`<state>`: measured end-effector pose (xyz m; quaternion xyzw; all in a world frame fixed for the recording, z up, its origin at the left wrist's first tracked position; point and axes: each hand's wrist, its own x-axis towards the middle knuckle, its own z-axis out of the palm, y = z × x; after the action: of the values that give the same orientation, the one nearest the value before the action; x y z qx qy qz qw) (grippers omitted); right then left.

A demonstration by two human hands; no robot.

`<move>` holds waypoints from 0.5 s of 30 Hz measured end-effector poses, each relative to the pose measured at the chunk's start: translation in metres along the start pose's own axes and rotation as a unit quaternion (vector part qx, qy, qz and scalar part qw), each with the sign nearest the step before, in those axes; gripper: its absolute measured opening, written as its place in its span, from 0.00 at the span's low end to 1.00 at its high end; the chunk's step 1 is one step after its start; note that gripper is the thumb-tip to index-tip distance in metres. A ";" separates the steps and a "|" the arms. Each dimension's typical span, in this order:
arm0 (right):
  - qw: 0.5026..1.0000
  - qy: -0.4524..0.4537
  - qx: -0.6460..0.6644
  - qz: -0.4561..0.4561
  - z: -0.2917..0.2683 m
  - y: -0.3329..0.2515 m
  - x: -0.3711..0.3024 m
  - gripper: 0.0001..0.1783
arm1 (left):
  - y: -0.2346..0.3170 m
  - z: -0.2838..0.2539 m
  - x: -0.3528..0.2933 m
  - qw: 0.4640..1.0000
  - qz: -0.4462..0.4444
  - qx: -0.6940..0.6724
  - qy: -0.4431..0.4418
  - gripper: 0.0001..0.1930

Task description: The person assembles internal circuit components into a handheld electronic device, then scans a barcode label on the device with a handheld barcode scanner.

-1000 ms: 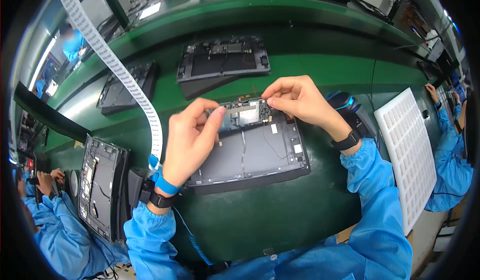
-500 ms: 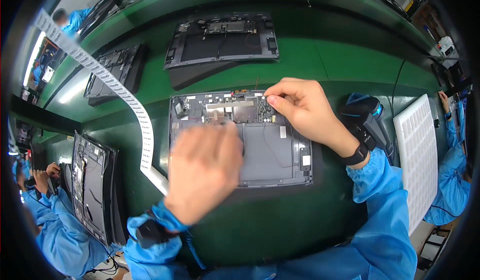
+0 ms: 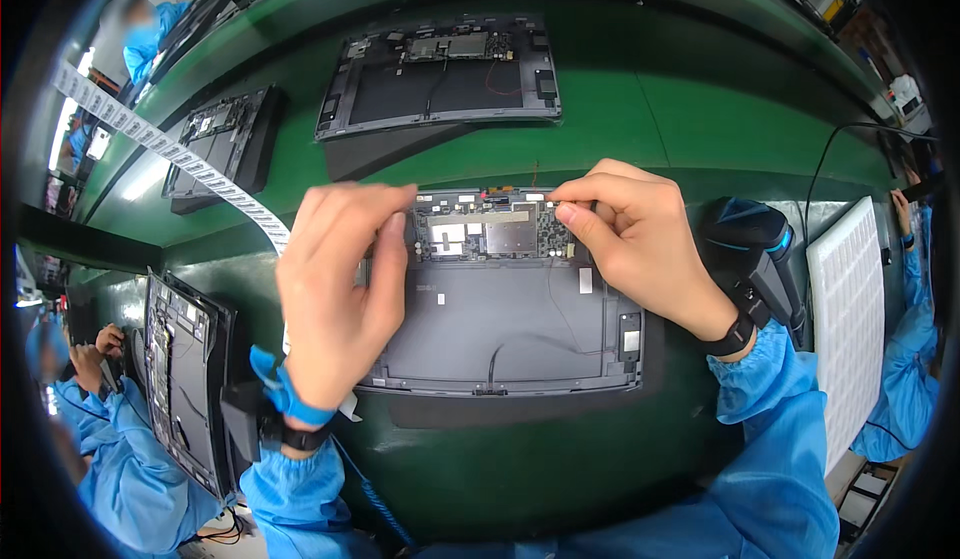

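A grey open laptop case (image 3: 500, 309) lies on a dark pad in front of me, its circuit board (image 3: 510, 240) along the far side. My right hand (image 3: 640, 249) is closed, thumb and index finger pinched at the board's far right corner; what is between the fingertips, if anything, is too small to name. Over the case's far left part is my left hand (image 3: 345, 284), its fingers bent together and its thumb near the index fingertip by the board's left end. That hand covers the case's left side, and whatever it pinches is hidden. A thin cable (image 3: 494, 359) lies near the case's front edge.
More open laptop cases stand on the green bench: one at the back (image 3: 440, 79), one far left (image 3: 222, 144), one near left (image 3: 185, 379). A label strip (image 3: 170, 146) curves behind my left hand. At right are a handheld scanner (image 3: 755, 249) and a white tray (image 3: 845, 329). Co-workers flank the bench.
My left hand has moved up and left from over the middle of the case to the board's left end, uncovering the lower case. My right hand stays at the right corner.
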<state>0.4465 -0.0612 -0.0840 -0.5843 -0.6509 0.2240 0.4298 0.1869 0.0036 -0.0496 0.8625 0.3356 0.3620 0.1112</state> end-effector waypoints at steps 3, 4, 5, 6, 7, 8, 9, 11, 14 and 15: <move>1.000 0.006 0.021 0.022 0.001 -0.006 0.000 0.05 | -0.012 0.016 -0.005 0.999 0.013 0.010 -0.052 0.16; 1.000 0.005 0.020 0.022 0.000 -0.005 -0.001 0.05 | -0.013 0.019 -0.007 0.995 0.037 0.033 -0.083 0.16; 1.000 0.007 0.016 0.021 -0.001 -0.003 -0.001 0.05 | -0.012 0.021 -0.006 0.995 0.036 0.032 -0.083 0.16; 1.000 0.009 0.012 0.020 -0.003 -0.002 -0.002 0.05 | -0.011 0.023 -0.004 0.995 0.041 0.037 -0.086 0.17; 1.000 0.008 0.012 0.022 -0.003 -0.001 -0.003 0.05 | -0.010 0.024 -0.004 0.994 0.046 0.043 -0.091 0.18; 1.000 0.016 0.009 0.015 -0.004 -0.001 -0.003 0.05 | -0.010 0.024 -0.003 0.995 0.040 0.039 -0.087 0.18; 1.000 0.024 0.005 0.008 -0.005 0.000 -0.004 0.04 | -0.010 0.024 -0.005 0.995 0.039 0.036 -0.087 0.18; 1.000 0.021 0.004 0.002 -0.006 0.005 -0.005 0.05 | -0.011 0.026 -0.003 0.995 0.021 0.018 -0.094 0.17; 0.999 0.049 0.015 0.012 -0.009 0.001 -0.008 0.07 | -0.010 0.029 0.001 0.995 0.004 0.003 -0.102 0.17; 0.996 0.081 0.030 0.027 -0.011 -0.001 -0.011 0.08 | -0.009 0.031 0.002 0.994 -0.001 0.006 -0.109 0.17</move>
<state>0.4549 -0.0741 -0.0805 -0.6049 -0.5909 0.2069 0.4921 0.2055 0.0131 -0.0747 0.8971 0.3246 0.2636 0.1427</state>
